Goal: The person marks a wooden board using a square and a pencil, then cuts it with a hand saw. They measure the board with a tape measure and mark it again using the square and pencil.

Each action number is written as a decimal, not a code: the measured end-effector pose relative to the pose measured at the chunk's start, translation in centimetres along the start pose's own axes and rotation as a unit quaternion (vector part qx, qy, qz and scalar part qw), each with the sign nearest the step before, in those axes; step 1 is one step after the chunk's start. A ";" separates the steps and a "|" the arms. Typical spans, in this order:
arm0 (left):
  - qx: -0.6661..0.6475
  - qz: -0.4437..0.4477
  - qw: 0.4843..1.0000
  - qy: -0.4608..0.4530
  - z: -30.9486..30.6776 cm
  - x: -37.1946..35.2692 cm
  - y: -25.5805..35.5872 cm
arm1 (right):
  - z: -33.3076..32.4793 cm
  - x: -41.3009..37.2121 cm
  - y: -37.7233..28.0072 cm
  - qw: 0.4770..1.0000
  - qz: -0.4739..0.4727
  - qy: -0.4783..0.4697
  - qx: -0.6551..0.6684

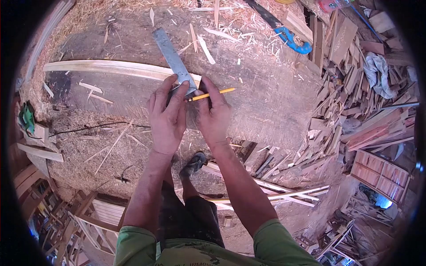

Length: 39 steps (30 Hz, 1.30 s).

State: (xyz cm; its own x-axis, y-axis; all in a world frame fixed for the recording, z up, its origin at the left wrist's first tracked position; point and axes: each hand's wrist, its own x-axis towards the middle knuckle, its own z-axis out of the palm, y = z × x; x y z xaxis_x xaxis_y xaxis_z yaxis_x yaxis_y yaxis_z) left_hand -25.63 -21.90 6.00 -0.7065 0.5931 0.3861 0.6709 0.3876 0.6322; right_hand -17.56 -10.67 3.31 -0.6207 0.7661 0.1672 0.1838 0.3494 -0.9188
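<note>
A long pale wood strip (111, 67) lies across the worn work board, its right end between my hands. Slanting over that end is a grey metal try square (171, 55), its long blade pointing up and left. My left hand (167, 115) grips the square's lower end, with fingertips pressing it against the strip. My right hand (214, 111) is closed around a yellow pencil (217, 94) that sticks out to the right. The right index finger rests by the strip's end. My fingers partly hide the lower part of the square.
Shavings and splinters cover the work board (266, 102). A blue-handled saw (290, 41) lies at the upper right. Heaped offcuts (346, 75) and a pale cloth (378, 75) are on the right. Long strips (284, 194) lie on the ground near my foot (194, 164).
</note>
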 end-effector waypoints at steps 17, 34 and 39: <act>0.034 0.045 0.998 0.004 0.2 -0.1 -0.8 | 0.1 -0.1 0.2 1.000 -0.001 -0.002 0.003; 0.027 0.045 0.999 -0.008 0.0 0.0 -0.8 | 0.0 0.0 0.3 1.000 -0.020 0.001 -0.008; 0.045 0.052 0.998 -0.007 -0.1 0.3 -0.6 | -0.1 0.1 0.2 1.000 -0.028 0.001 -0.010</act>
State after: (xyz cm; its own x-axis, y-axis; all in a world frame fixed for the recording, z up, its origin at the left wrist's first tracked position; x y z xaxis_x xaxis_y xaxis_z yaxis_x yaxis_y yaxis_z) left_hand -26.27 -22.09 5.78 -0.6289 0.6432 0.4368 0.7586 0.3846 0.5259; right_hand -17.55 -10.50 3.19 -0.6285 0.7461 0.2199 0.1629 0.4028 -0.9007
